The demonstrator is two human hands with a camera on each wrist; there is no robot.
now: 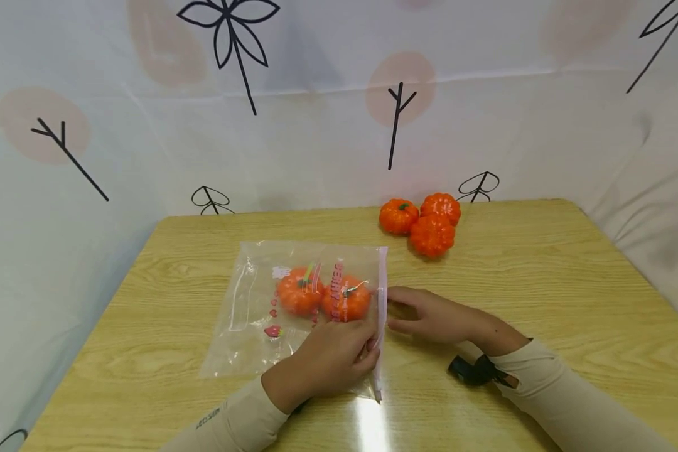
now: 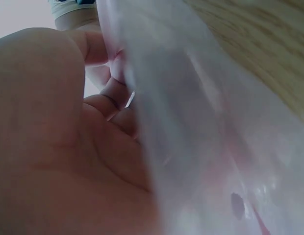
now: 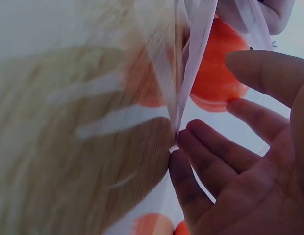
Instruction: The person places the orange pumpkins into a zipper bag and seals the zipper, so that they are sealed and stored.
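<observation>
A clear zip bag [image 1: 248, 355] with pink print lies flat on the table, its pink zip edge [image 1: 382, 276] facing right. Two small orange pumpkins [image 1: 299, 304] show through the plastic, side by side near that edge. My left hand [image 1: 332, 356] pinches the near part of the bag's mouth between thumb and fingers. At the mouth, my right hand [image 1: 437, 316] has its fingers spread and loosely bent. The right wrist view shows an orange pumpkin [image 3: 213, 73] at the parted plastic, close to the thumb and index fingertip of the right hand [image 3: 245, 171].
Three more orange pumpkins [image 1: 432, 235] sit clustered at the back of the wooden table [image 1: 542, 282], right of the bag. A white cloth [image 1: 316, 144] with plant drawings hangs behind the table. A black device [image 1: 471, 370] is strapped at the right wrist.
</observation>
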